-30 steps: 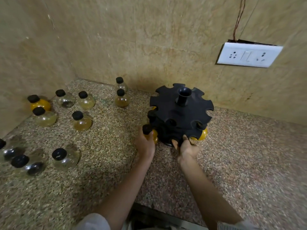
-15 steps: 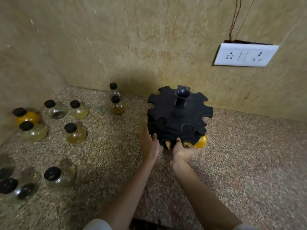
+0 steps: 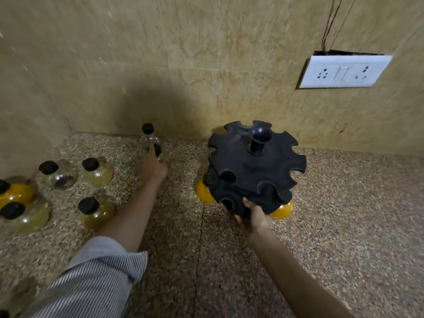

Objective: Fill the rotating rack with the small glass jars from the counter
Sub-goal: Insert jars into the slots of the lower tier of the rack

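The black rotating rack stands on the granite counter by the back wall. Two yellow-filled jars hang in its lower tier, one at the left and one at the front right. My right hand grips the rack's lower front edge. My left hand reaches to the back wall, fingers spread against a black-capped jar that it mostly hides. A clear jar stands just behind that one. Several more black-capped jars stand at the left, among them an amber jar and a clear jar.
Tiled walls close the counter at the back and left, forming a corner. A white socket plate with loose wires above it sits on the back wall, right of the rack. A blurred jar shows at the bottom left.
My left hand has left the rack, where it slotted in a yellow jar, and swung left and back to the jars by the wall. The right hand stays on the rack.
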